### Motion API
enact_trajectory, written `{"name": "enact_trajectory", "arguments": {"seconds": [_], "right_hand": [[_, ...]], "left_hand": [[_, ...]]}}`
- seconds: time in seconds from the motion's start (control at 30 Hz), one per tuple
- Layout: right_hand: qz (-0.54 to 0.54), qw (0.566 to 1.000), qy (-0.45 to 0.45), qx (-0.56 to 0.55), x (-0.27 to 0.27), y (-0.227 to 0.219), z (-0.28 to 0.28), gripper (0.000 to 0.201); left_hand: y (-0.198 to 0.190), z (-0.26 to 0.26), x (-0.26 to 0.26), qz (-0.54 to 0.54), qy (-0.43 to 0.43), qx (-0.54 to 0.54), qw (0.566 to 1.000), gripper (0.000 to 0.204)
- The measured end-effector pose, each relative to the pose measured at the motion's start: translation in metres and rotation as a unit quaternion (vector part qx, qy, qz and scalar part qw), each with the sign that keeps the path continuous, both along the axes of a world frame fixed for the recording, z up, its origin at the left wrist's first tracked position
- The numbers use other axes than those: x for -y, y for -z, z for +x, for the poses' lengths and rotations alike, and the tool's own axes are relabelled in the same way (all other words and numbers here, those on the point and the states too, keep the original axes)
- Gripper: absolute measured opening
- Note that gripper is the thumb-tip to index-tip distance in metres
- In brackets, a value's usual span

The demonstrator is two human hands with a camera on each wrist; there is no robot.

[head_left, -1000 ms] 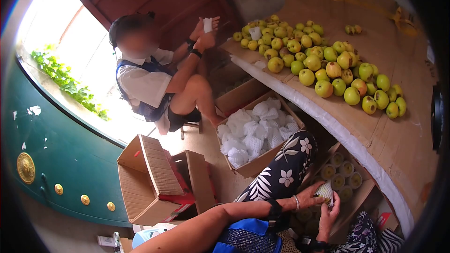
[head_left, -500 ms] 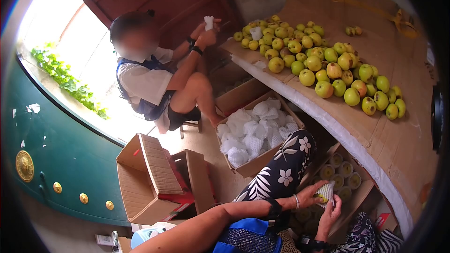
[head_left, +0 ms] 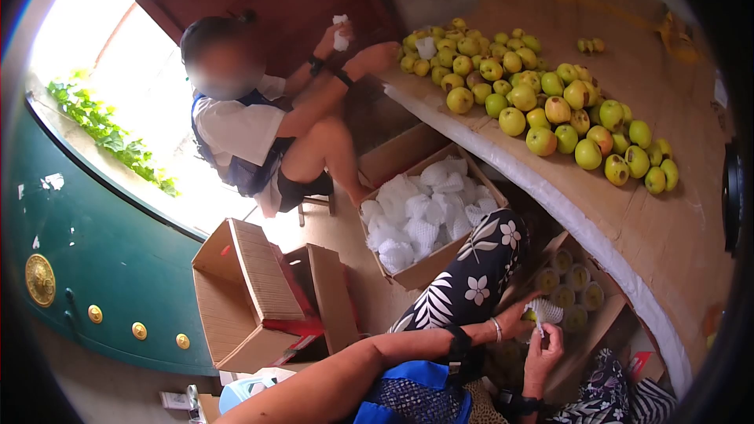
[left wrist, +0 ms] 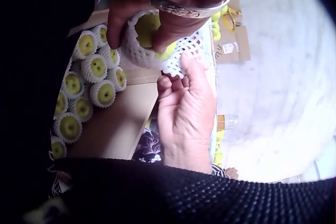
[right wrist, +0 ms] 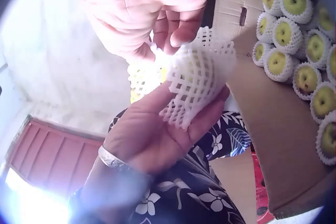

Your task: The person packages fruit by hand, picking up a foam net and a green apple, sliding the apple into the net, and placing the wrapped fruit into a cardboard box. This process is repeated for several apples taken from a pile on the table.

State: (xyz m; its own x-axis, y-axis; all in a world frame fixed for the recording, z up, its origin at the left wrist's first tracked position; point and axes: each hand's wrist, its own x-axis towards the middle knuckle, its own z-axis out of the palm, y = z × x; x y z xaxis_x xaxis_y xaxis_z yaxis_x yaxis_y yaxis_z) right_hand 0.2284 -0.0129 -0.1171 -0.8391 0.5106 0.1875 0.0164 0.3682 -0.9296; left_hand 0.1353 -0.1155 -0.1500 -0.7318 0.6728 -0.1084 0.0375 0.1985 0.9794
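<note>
My left hand [head_left: 514, 320], with a bracelet at its wrist, holds a yellow-green apple [left wrist: 147, 28] partly covered by a white foam net [right wrist: 195, 77]. Thumb and fingers lie around the fruit in the left wrist view. My right hand [left wrist: 188, 113] pinches the loose edge of the net between thumb and fingertips. Both hands are over an open cardboard box [right wrist: 247, 66], where netted apples [left wrist: 97, 67] stand in rows. Part of the held apple shows bare at the net's opening.
Loose apples [head_left: 542, 141] are heaped on a cardboard-covered table [head_left: 628, 228]. A carton of white foam nets [head_left: 424, 216] stands beside my patterned trouser leg [head_left: 479, 275]. Another person [head_left: 243, 126] sits by the doorway holding something white. Further open cartons [head_left: 251, 298] lie on the floor.
My hands have turned the apple and its net a little, and the right fingers have shifted along the net's edge. The other person's hands have moved apart.
</note>
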Motion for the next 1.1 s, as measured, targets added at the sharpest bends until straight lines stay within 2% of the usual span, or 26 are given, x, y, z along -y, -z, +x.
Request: {"name": "enact_trajectory", "arguments": {"seconds": [0.1, 0.2, 0.3, 0.33, 0.43, 0.5, 0.57, 0.67, 0.77, 0.8, 0.87, 1.0, 1.1], "right_hand": [[0.022, 0.999, 0.01, 0.049, 0.002, -0.003, 0.004, 0.024], [-0.036, 0.995, 0.067, 0.06, 0.009, -0.018, 0.0, 0.041], [-0.161, 0.986, 0.029, 0.038, 0.009, 0.003, -0.002, 0.055], [-0.234, 0.972, 0.024, 0.02, 0.01, 0.012, -0.003, 0.058], [-0.268, 0.963, 0.02, -0.016, 0.009, 0.018, -0.007, 0.053], [-0.274, 0.961, 0.01, -0.018, 0.005, 0.019, -0.008, 0.057], [-0.253, 0.967, 0.005, -0.01, 0.002, 0.028, -0.011, 0.058], [-0.287, 0.958, 0.015, -0.007, -0.001, 0.062, -0.008, 0.059], [-0.333, 0.942, 0.047, -0.001, 0.001, 0.058, -0.011, 0.059], [-0.351, 0.934, 0.065, 0.002, 0.001, 0.054, -0.011, 0.059], [-0.341, 0.937, 0.069, 0.016, -0.002, 0.053, -0.009, 0.059], [-0.36, 0.931, 0.063, -0.002, -0.002, 0.053, -0.005, 0.056], [-0.412, 0.91, 0.034, -0.032, -0.007, 0.067, 0.0, 0.059]], "left_hand": [[-0.002, -0.002, -0.001, 0.037, -0.031, 0.056, 0.997, 0.069], [-0.024, -0.003, 0.0, 0.031, -0.05, -0.035, 0.998, 0.066], [-0.031, -0.005, -0.007, -0.039, -0.016, -0.114, 0.993, 0.064], [-0.031, -0.006, -0.008, -0.04, -0.02, -0.165, 0.985, 0.065], [-0.034, -0.008, -0.01, -0.083, -0.008, -0.191, 0.978, 0.064], [-0.034, -0.007, -0.011, -0.133, -0.004, -0.236, 0.963, 0.061], [-0.033, -0.011, -0.012, -0.171, 0.006, -0.21, 0.963, 0.058], [-0.024, -0.012, -0.011, -0.125, 0.034, -0.252, 0.959, 0.055], [-0.023, -0.011, -0.009, -0.103, 0.037, -0.255, 0.961, 0.055], [-0.024, -0.011, -0.009, -0.111, 0.068, -0.238, 0.962, 0.057], [-0.022, -0.009, -0.008, -0.101, 0.082, -0.243, 0.961, 0.057], [-0.028, -0.009, -0.007, -0.07, 0.097, -0.272, 0.955, 0.055], [-0.035, -0.01, -0.004, -0.068, 0.106, -0.22, 0.967, 0.052]]}}
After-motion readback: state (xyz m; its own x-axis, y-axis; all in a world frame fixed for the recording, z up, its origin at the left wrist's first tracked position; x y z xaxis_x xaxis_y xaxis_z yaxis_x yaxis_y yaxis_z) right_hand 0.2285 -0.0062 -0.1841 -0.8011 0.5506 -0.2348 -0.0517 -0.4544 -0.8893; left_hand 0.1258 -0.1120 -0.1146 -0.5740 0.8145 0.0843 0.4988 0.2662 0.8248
